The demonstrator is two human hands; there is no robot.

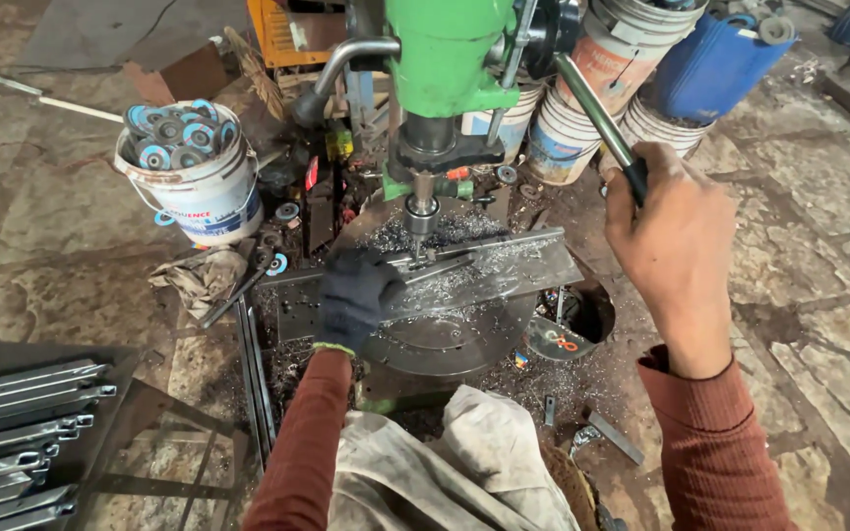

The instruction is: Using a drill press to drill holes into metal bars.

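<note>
A green drill press [445, 59] stands over a round metal table [455, 339] strewn with shavings. My left hand [354, 293], in a dark glove, presses on a flat metal strip [504, 270] lying across the table, just left of the chuck and bit [421, 218], whose tip meets the strip. My right hand [671, 236] is bare and closed around the black grip of the press's feed lever [597, 113], which slants up toward the machine head.
A white bucket [194, 182] of round discs stands at left. Several white buckets [582, 108] and a blue canister [715, 64] stand behind the press. Stacked metal bars [22, 433] lie at lower left. A crumpled cloth [445, 462] covers my lap. Scrap litters the stone floor.
</note>
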